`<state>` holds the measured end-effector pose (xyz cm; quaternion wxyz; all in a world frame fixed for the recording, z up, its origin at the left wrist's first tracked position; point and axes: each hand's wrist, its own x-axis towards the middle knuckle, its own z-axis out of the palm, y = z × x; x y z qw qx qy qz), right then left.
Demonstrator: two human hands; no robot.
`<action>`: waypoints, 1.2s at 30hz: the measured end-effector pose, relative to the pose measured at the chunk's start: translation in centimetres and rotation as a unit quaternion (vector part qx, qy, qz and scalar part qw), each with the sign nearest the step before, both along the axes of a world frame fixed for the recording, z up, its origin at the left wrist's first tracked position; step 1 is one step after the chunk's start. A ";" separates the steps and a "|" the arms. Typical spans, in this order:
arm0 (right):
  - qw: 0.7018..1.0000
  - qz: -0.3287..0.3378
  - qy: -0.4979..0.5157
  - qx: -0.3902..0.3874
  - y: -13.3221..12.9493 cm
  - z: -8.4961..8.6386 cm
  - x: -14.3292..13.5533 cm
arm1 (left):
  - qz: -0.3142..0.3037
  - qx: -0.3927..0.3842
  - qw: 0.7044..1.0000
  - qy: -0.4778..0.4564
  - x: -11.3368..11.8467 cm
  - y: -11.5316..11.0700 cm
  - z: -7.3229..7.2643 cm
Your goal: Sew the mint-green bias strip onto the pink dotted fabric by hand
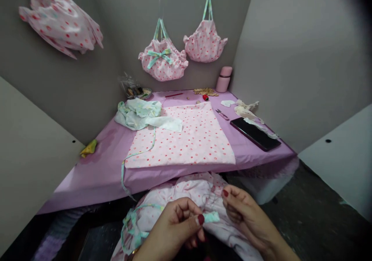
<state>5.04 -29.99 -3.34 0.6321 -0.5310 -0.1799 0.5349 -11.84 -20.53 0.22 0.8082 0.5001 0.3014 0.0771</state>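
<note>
My left hand (186,220) pinches a small mint-green fabric strip (211,216) between thumb and forefinger; the strip's free end points right. Just to the right, my right hand (240,206) has its thumb and fingertips closed near a loose dark thread (211,201); whether a needle is between them is too small to tell. Pink dotted fabric (186,188) lies bunched on the lap beneath both hands. A mint tie (135,222) curls over its left side, beside my left wrist.
On the purple-covered table (107,168) lie flat dotted fabric (192,140), mint cloth (136,113), a phone (255,133), thread snips (222,114), a red spool (205,97) and a pink bottle (223,80). Dotted garments (164,67) hang behind.
</note>
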 end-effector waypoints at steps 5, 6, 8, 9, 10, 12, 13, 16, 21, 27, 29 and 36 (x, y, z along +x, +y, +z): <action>0.967 -0.146 -0.207 -0.039 -0.6 -1.1 3.3 | -0.005 0.000 1.000 0.004 0.2 0.1 0.2; 0.960 -0.164 -0.223 -0.040 -0.8 -1.2 3.8 | -0.007 0.000 1.000 0.004 0.2 0.1 0.3; 0.939 -0.195 -0.277 -0.052 -1.4 -1.2 4.9 | -0.007 0.004 1.000 0.004 0.0 0.1 0.3; 0.918 -0.207 -0.330 -0.074 -1.8 -1.1 5.4 | -0.006 0.006 1.000 0.004 0.0 0.1 0.3; 0.885 -0.219 -0.396 -0.107 -2.2 -1.0 6.0 | -0.006 0.009 1.000 0.004 -0.1 0.1 0.3; 0.793 -0.233 -0.533 -0.184 -2.8 -0.7 7.1 | -0.007 0.012 1.000 0.001 -0.2 0.1 0.3; 0.747 -0.229 -0.583 -0.221 -3.0 -0.6 7.6 | -0.007 0.014 1.000 -0.001 -0.2 0.1 0.2; 0.708 -0.206 -0.615 -0.278 -3.0 -0.3 8.0 | -0.010 0.017 1.000 -0.005 -0.1 0.1 0.2; 0.952 0.011 -0.299 -0.065 -1.9 1.0 3.1 | -0.022 0.021 1.000 -0.007 0.3 0.0 0.2; 0.966 0.230 -0.113 0.026 -0.9 2.5 -0.9 | -0.019 0.030 0.999 0.004 0.2 -0.1 0.7; 0.966 0.208 -0.152 0.017 -0.8 2.7 -0.6 | -0.021 0.028 0.999 0.008 0.2 -0.2 0.8; 0.947 0.165 -0.275 0.011 -0.5 2.3 -0.7 | -0.028 0.033 0.999 0.010 0.2 -0.2 0.4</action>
